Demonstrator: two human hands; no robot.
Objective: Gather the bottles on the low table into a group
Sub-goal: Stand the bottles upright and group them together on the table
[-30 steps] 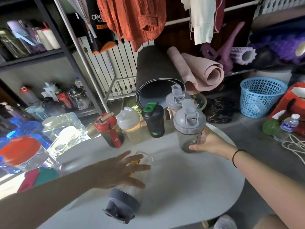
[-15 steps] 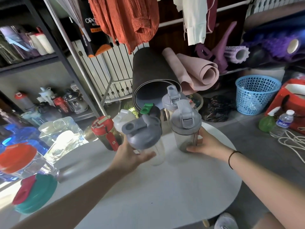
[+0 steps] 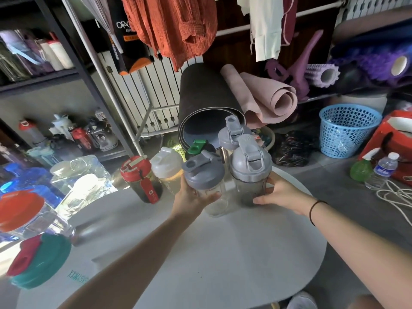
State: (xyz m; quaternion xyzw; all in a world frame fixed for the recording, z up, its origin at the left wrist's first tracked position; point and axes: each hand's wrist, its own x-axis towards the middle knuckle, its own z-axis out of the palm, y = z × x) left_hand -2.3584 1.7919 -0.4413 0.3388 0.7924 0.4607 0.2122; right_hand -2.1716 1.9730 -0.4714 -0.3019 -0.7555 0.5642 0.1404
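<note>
On the white low table (image 3: 223, 259), my left hand (image 3: 189, 199) grips a clear bottle with a grey lid (image 3: 204, 172), upright at the far edge. Touching it on the right stands a smoky grey-lidded shaker (image 3: 250, 168), gripped by my right hand (image 3: 278, 195). Behind them stand another grey-lidded bottle (image 3: 233, 136), a black bottle with a green cap (image 3: 197, 147), a white-lidded bottle (image 3: 166, 165) and a red-lidded dark bottle (image 3: 138, 175). A teal and red lidded bottle (image 3: 40, 262) and an orange-lidded clear bottle (image 3: 24, 215) stand at the table's left.
Large clear water jugs (image 3: 78, 177) sit left of the table. Rolled mats (image 3: 207, 103) lean behind the bottles. A blue basket (image 3: 347, 130), a green spray bottle (image 3: 361, 168), a small water bottle (image 3: 382, 170) and white cord (image 3: 399, 197) lie on the floor at right.
My left hand picked the grey-lidded clear bottle up from lying on the table, stood it upright and carried it back beside the shaker in my right hand.
</note>
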